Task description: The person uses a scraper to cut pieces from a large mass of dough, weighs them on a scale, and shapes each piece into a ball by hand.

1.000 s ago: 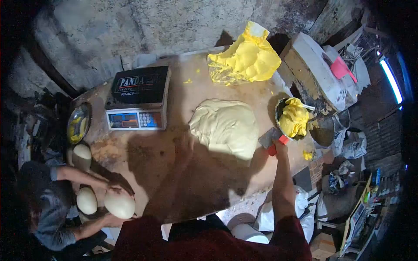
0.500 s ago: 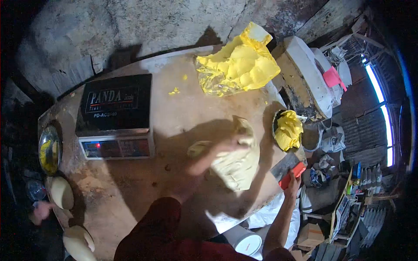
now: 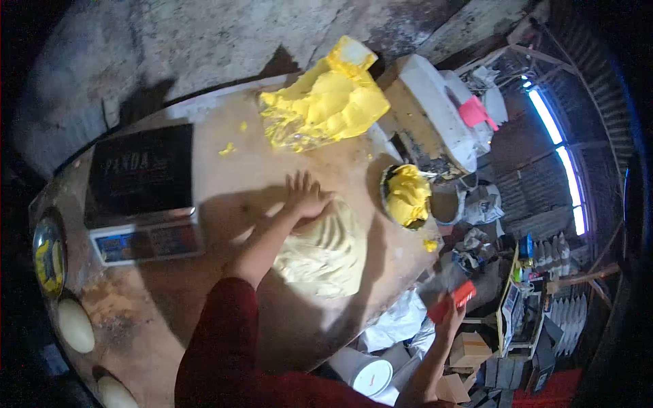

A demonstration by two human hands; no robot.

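A mound of pale, creased dough (image 3: 326, 255) lies mid-table. My left hand (image 3: 307, 198) rests against its upper-left edge, fingers spread and pointing away from me. Off the table's right edge, my right hand (image 3: 449, 316) is closed around the red handle of a dough scraper (image 3: 464, 294); motion blurs its blade. Beyond the dough's upper right stands a bowl heaped with soft yellow fat (image 3: 409, 194). A larger yellow block (image 3: 333, 98) sits on its opened plastic wrapping at the far side.
A digital scale (image 3: 146, 234) with a black box (image 3: 143, 170) on it stands at left. Along the left edge are a metal bowl (image 3: 41, 238) and two smooth dough balls (image 3: 76, 325). A white lidded bucket (image 3: 373, 376) stands below the table's near edge. Yellow scraps (image 3: 228, 149) dot the tabletop.
My left hand has moved from the dough's top to its upper-left edge and opened out. The scraper has moved away from the tabletop. Another person's hand by the left dough ball is gone from view.
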